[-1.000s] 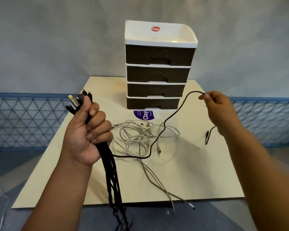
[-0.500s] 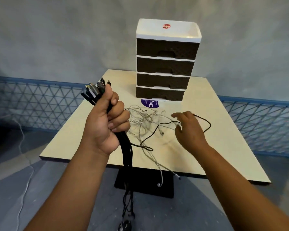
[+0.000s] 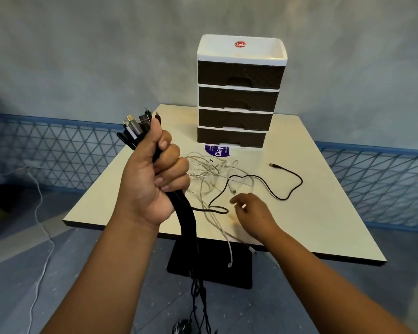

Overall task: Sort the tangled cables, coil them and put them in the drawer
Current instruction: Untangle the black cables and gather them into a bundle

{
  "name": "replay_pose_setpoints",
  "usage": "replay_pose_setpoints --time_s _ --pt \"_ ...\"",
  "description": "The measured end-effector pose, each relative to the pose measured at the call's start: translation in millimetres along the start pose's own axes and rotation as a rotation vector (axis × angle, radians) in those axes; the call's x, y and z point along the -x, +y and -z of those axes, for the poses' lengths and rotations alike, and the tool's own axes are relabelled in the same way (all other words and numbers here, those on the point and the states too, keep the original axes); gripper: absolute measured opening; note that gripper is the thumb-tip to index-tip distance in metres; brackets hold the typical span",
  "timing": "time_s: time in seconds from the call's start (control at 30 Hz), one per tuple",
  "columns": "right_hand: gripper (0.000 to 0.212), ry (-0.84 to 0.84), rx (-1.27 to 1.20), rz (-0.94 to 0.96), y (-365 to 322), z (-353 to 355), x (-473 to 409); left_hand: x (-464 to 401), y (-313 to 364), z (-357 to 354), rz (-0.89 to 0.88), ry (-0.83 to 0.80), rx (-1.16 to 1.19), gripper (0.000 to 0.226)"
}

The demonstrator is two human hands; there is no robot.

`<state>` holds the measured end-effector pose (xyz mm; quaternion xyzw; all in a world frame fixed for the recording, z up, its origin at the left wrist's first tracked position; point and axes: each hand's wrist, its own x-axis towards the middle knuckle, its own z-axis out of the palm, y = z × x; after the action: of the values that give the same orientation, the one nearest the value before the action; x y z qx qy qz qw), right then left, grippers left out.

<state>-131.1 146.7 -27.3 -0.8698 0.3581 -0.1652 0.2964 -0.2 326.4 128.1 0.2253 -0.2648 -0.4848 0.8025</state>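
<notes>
Gripping a thick bundle of black cables (image 3: 186,218), left hand (image 3: 152,182) is raised in a fist, thumb up along the plug ends, which fan out above it. Bundle hangs down past the table (image 3: 323,225) edge toward the floor. Right hand (image 3: 253,213) hovers low over the tabletop, palm down, fingers loosely spread, holding nothing. Just beyond its fingertips: a tangle of white cables (image 3: 210,174), some strands trailing off the near edge. One loose black cable (image 3: 287,189) snakes across the table, crossing the white tangle. Drawer unit (image 3: 239,97) stands at the far side, four brown drawers all closed.
</notes>
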Motion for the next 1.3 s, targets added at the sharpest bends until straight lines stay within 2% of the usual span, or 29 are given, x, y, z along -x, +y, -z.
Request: replay_pose_setpoints --time_s 0.1,0.17,0.37,0.53,0.7,0.83,0.9,0.97,1.03,1.13,1.23,1.3 --pt "0.023 0.209 -0.075 -0.048 -2 7 -9 -5 -5 5 -0.002 0.058 -0.036 0.043" --pt "0.025 0.250 -0.082 -0.033 -3 7 -15 -11 -9 10 0.006 0.107 -0.069 0.040" --pt "0.039 0.191 0.135 0.044 -2 -1 -36 -38 -18 30 0.076 0.296 -0.248 0.012" --pt "0.048 0.156 0.339 0.046 -4 -6 -51 -61 -32 56 0.246 0.393 -0.327 0.007" --pt "0.024 0.136 0.438 0.097 -2 -4 -68 -87 -54 79 0.384 0.445 -0.423 0.012" --pt "0.021 0.193 0.307 0.113 -12 7 -75 -106 -74 89 0.460 0.482 -0.480 0.025" --pt "0.021 0.196 0.174 0.059 -21 16 -80 -113 -83 92 0.498 0.483 -0.526 0.016" --pt "0.020 0.165 0.074 0.043 -28 24 -84 -118 -90 92 0.526 0.455 -0.562 0.005" --pt "0.018 0.106 0.006 0.045 -32 29 -87 -122 -94 93 0.546 0.409 -0.606 0.014" --pt "0.015 0.052 -0.076 0.032 -30 33 -90 -128 -92 95 0.552 0.372 -0.673 0.016" --pt "0.014 0.137 -0.296 -0.084 -21 34 -97 -132 -85 100 0.557 0.350 -0.707 0.022" --pt "0.011 0.234 -0.361 -0.179 -9 36 -102 -132 -78 100 0.554 0.309 -0.650 0.022"
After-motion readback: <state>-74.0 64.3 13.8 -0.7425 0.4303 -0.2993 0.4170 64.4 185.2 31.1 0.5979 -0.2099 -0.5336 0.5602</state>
